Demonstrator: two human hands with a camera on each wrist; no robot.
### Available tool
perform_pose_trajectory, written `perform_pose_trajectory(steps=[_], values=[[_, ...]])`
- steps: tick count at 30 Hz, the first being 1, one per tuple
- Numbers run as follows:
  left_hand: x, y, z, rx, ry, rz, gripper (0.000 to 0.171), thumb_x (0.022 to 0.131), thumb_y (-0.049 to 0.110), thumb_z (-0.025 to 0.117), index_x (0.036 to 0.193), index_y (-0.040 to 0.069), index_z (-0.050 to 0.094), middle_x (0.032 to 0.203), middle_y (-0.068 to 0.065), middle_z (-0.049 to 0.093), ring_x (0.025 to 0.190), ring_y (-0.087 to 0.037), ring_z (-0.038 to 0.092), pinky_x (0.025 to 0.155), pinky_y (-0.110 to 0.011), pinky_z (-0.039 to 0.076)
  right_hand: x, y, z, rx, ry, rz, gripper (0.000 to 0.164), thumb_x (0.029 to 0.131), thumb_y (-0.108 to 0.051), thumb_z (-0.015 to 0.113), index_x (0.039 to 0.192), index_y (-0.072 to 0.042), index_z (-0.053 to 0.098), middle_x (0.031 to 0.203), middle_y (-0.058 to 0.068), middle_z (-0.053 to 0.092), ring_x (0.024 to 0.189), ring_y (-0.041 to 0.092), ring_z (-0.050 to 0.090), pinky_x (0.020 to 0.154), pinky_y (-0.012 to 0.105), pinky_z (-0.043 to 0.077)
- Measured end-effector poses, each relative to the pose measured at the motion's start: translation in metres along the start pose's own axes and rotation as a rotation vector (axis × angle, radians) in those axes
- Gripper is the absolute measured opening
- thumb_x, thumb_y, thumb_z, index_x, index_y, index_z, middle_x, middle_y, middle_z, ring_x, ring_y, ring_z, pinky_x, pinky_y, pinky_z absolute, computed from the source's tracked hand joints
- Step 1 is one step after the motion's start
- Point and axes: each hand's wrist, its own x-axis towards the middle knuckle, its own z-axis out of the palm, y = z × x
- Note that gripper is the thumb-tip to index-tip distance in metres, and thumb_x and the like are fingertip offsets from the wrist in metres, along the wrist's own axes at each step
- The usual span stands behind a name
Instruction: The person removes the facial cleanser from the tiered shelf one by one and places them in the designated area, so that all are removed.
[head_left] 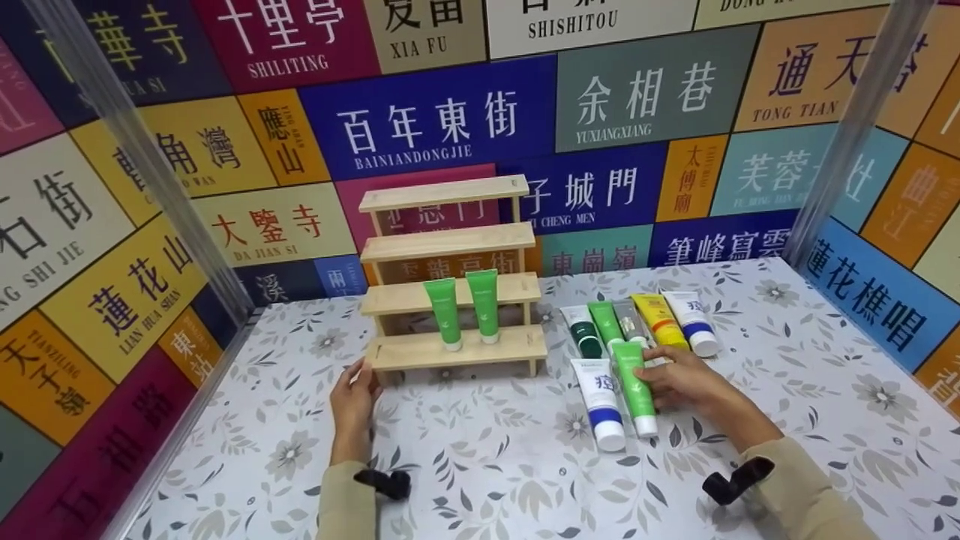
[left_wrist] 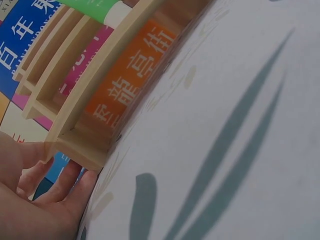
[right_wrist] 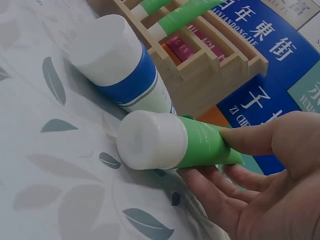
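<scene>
A four-step wooden display rack (head_left: 457,352) stands at the back of the table, with two green tubes (head_left: 445,315) upright on its lowest step, caps down. My left hand (head_left: 355,405) holds the left end of that step; thumb and fingertips show around its end board in the left wrist view. To the right, my right hand (head_left: 682,379) pinches another green tube with a white cap (right_wrist: 150,140) between thumb and fingers. A white tube with a blue band (head_left: 600,405) lies right beside it on the left, cap toward me.
Behind the right hand lies a row of tubes: a white and dark green one (head_left: 582,334), a green one (head_left: 604,321), a grey one (head_left: 628,321), a yellow one (head_left: 660,321) and a white and blue one (head_left: 691,322). A printed wall (head_left: 427,120) rises behind the floral tabletop (head_left: 480,450).
</scene>
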Motion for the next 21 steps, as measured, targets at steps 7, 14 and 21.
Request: perform_pose_trajectory(steps=[7,14,21], values=[[-0.002,0.001,-0.001,-0.037,-0.010,-0.005,0.040,0.104,0.019,0.056,0.138,-0.002,0.056,0.106,-0.014,0.074,0.102,-0.022,0.069,0.083,-0.025,0.059,0.000,0.002,0.004,-0.066,0.033,0.075,0.068,0.093,-0.030,0.072,0.146,-0.007,0.037,0.108,0.008,0.068,0.087,0.017,0.063,0.068,0.028,0.057],[-0.002,0.000,0.000,-0.050,-0.010,-0.001,0.041,0.103,0.017,0.056,0.138,-0.003,0.055,0.108,-0.015,0.075,0.101,-0.022,0.070,0.083,-0.026,0.060,-0.001,0.004,0.009,-0.108,0.039,0.106,0.065,0.094,-0.030,0.071,0.144,-0.004,0.038,0.110,0.013,0.063,0.086,0.018,0.061,0.062,0.025,0.056],[0.001,-0.001,-0.002,-0.060,-0.018,0.008,0.040,0.103,0.016,0.055,0.138,-0.004,0.055,0.099,-0.012,0.075,0.093,-0.016,0.071,0.080,-0.024,0.060,-0.001,0.003,0.011,-0.158,0.043,0.074,0.067,0.095,-0.030,0.070,0.144,0.003,0.036,0.103,0.011,0.061,0.082,0.016,0.059,0.059,0.023,0.056]])
